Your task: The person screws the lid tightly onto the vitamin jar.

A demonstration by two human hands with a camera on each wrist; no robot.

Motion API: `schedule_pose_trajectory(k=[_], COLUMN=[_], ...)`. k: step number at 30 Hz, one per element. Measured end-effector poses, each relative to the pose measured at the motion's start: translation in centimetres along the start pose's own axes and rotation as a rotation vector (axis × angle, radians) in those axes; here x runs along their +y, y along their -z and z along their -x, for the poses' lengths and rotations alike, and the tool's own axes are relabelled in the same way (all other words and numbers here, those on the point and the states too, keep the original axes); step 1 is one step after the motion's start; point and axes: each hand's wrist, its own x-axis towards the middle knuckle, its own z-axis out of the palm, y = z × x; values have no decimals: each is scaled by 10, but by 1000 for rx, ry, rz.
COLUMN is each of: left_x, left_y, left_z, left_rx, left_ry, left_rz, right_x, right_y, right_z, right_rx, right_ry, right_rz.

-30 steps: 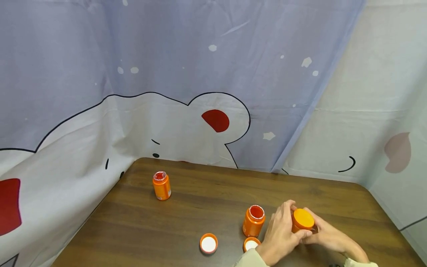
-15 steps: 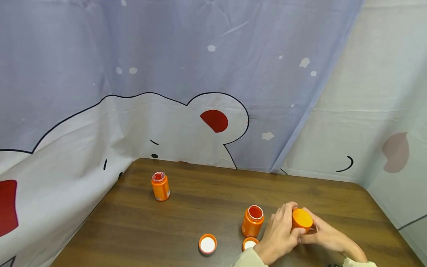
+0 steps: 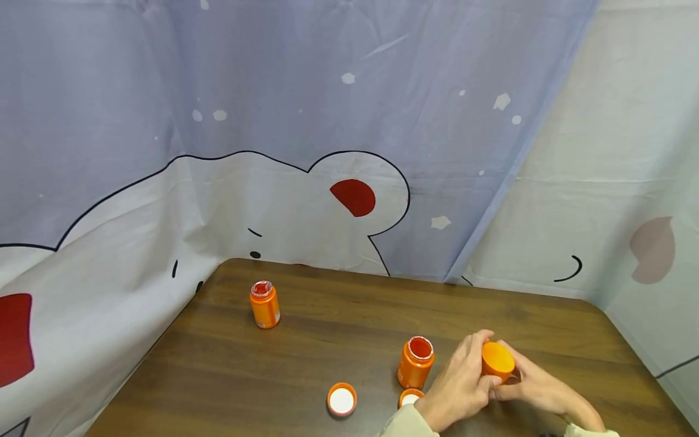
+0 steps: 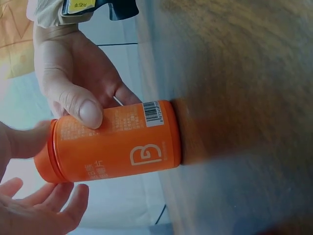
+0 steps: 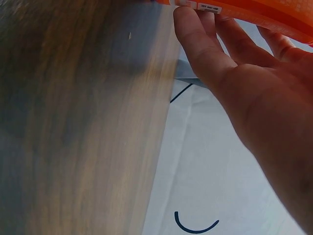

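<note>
An orange bottle (image 4: pixel 117 142) with its orange cap (image 3: pixel 498 359) on stands upright, its base at the table surface. My left hand (image 3: pixel 461 381) holds the cap between thumb and curled fingers. Around the bottle's body my right hand (image 3: pixel 537 385) keeps its grip, the thumb lying over the printed label in the left wrist view. Seen from the right wrist, the fingers (image 5: pixel 234 44) reach round the bottle's lower side. Left of my hands stands an uncapped orange bottle (image 3: pixel 415 364), with an upturned cap (image 3: pixel 411 397) in front of it, partly hidden by my left wrist.
Another uncapped orange bottle (image 3: pixel 265 306) stands at the back left of the wooden table (image 3: pixel 229 376). A second upturned cap (image 3: pixel 341 400) with a white inside lies near the front middle. A printed cloth (image 3: pixel 284 206) hangs behind and beside the table.
My left fingers have shifted slightly to the right around the far side of the cap. The right hand and the other bottles stay where they were.
</note>
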Motion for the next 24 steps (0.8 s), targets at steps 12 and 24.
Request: schedule_pose_trajectory(k=[12, 24], left_x=[5, 2], left_y=[-9, -12], left_z=[6, 6], left_rx=[215, 176], left_ry=[119, 101], left_rz=[-7, 3], right_x=[-3, 3], right_y=[-1, 0], right_z=[1, -1], right_rx=[8, -14], right_ry=[-34, 29], right_rz=[-28, -27])
